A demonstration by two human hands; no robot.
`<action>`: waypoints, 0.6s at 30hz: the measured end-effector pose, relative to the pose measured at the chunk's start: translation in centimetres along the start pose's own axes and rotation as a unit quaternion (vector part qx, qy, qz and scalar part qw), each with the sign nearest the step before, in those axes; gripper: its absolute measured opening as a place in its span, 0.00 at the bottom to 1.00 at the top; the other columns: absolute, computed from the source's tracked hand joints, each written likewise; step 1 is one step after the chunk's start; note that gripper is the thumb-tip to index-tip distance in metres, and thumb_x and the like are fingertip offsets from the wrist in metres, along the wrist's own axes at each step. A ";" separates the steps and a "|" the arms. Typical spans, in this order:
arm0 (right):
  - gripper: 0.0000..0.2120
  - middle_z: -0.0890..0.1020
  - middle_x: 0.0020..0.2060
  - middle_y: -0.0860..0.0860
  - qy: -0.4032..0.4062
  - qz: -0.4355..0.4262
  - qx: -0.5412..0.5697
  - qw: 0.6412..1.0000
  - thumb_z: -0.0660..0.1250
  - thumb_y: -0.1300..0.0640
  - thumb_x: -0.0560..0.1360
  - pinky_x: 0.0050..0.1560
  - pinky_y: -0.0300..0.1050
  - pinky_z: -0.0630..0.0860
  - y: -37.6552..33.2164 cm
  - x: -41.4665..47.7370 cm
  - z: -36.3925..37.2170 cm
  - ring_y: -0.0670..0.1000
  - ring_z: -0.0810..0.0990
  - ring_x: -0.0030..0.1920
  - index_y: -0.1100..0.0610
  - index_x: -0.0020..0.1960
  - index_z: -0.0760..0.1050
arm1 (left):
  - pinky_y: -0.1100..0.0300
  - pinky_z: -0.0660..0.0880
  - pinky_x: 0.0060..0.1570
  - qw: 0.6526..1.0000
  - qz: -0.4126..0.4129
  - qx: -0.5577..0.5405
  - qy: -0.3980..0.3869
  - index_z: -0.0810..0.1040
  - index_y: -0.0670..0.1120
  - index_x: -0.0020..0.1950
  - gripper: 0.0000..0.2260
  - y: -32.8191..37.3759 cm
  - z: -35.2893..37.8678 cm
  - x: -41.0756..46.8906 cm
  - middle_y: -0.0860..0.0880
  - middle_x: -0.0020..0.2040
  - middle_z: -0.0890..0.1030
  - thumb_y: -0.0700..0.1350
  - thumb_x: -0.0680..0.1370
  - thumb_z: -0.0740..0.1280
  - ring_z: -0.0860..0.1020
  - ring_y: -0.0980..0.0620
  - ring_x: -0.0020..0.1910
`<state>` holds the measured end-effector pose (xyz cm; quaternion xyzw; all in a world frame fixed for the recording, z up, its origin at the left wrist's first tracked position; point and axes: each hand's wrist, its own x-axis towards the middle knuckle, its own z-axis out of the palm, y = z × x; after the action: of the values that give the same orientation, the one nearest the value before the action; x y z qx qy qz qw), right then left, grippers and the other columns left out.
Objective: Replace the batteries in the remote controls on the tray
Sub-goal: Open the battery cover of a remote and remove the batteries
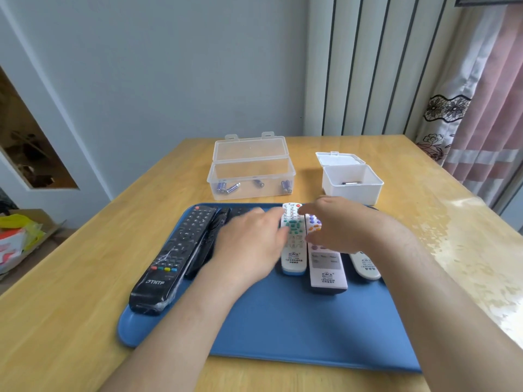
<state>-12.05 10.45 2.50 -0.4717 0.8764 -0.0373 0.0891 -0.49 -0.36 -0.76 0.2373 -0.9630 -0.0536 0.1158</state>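
While both hands close on it, the green-buttoned remote (293, 250) lies face up on the blue tray (283, 321), far half, mid-row, long axis pointing away from the person

- Left hand (249, 239): fingers (271, 219) extended and close together, tips at the remote's left edge; blur hides whether they touch it
- Right hand (339, 222): fingers (314, 236) spread and loosely bent, hovering over the purple-buttoned remote (325, 267) just beside; gripping nothing
- Neighbours: a third white remote (366, 267) partly under the right wrist; dark remotes under the left hand; a black film-wrapped remote (169, 256) at the tray's left edge
- Beyond the tray, on the wooden worktop (85, 278): clear box (250, 176), lid open, loose blue batteries (232, 188) inside; white box (352, 182), lid open, something dark and cylindrical in it (likely a spent cell, too small to be sure)

Judgement: start of a pickup, cover not yet off

Risks:
- remotes packed side by side, so a lift from the edge may drag or tip the purple-buttoned one
- right forearm sweeping low could knock the third white remote off the tray's side
- two open boxes near each other; old and fresh cells could get mixed if dropped in the wrong one
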 end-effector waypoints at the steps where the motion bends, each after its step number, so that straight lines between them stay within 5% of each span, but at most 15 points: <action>1: 0.24 0.70 0.70 0.49 0.023 -0.011 0.002 1.000 0.62 0.54 0.80 0.61 0.44 0.68 -0.2 -0.1 -0.1 0.52 0.68 0.70 0.49 0.75 0.64 | 0.54 0.73 0.46 0.998 -0.022 0.046 0.031 0.73 0.53 0.63 0.13 -0.7 -0.6 0.2 0.49 0.55 0.77 0.52 0.81 0.57 0.76 0.44 0.56; 4: 0.20 0.71 0.70 0.49 0.065 -0.059 0.030 0.996 0.58 0.53 0.81 0.65 0.46 0.66 -1.6 0.0 0.1 0.52 0.67 0.70 0.50 0.73 0.67 | 0.57 0.66 0.40 0.986 -0.091 0.139 0.026 0.77 0.50 0.53 0.09 -2.8 -2.0 0.5 0.50 0.56 0.77 0.51 0.79 0.60 0.74 0.47 0.57; 8: 0.19 0.72 0.69 0.51 -0.001 -0.090 0.021 0.996 0.57 0.53 0.81 0.68 0.54 0.65 -3.8 0.9 2.3 0.54 0.66 0.71 0.52 0.71 0.70 | 0.54 0.67 0.45 0.979 -0.108 0.142 -0.094 0.75 0.48 0.50 0.14 -3.2 -1.2 0.7 0.47 0.57 0.73 0.59 0.78 0.62 0.69 0.46 0.62; 11: 0.14 0.77 0.58 0.53 -0.034 -0.094 -0.032 0.994 0.55 0.54 0.81 0.60 0.57 0.64 -4.2 1.5 3.5 0.56 0.69 0.64 0.54 0.61 0.75 | 0.54 0.69 0.48 0.985 -0.080 0.130 -0.081 0.69 0.50 0.43 0.17 -2.9 -0.8 0.8 0.47 0.54 0.73 0.63 0.75 0.64 0.68 0.46 0.61; 14: 0.12 0.77 0.53 0.54 -0.023 -0.088 -0.042 0.995 0.56 0.59 0.78 0.52 0.56 0.59 -4.2 1.9 3.8 0.57 0.71 0.59 0.55 0.56 0.76 | 0.56 0.66 0.39 0.989 -0.073 0.112 -0.070 0.65 0.48 0.47 0.18 -2.0 -0.5 0.5 0.47 0.51 0.77 0.61 0.75 0.64 0.74 0.44 0.54; 18: 0.13 0.79 0.52 0.53 0.021 -0.083 -0.035 0.996 0.56 0.62 0.78 0.52 0.52 0.63 -4.1 2.0 3.0 0.57 0.74 0.57 0.54 0.56 0.78 | 0.56 0.69 0.38 0.994 -0.104 0.023 -0.029 0.71 0.50 0.51 0.17 -1.9 -0.5 0.7 0.49 0.45 0.80 0.59 0.69 0.68 0.78 0.44 0.49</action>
<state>-9.21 6.53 -0.05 -0.5445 0.8369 -0.0231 0.0508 -0.15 -2.40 -0.41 0.3371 -0.9370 -0.0501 0.0760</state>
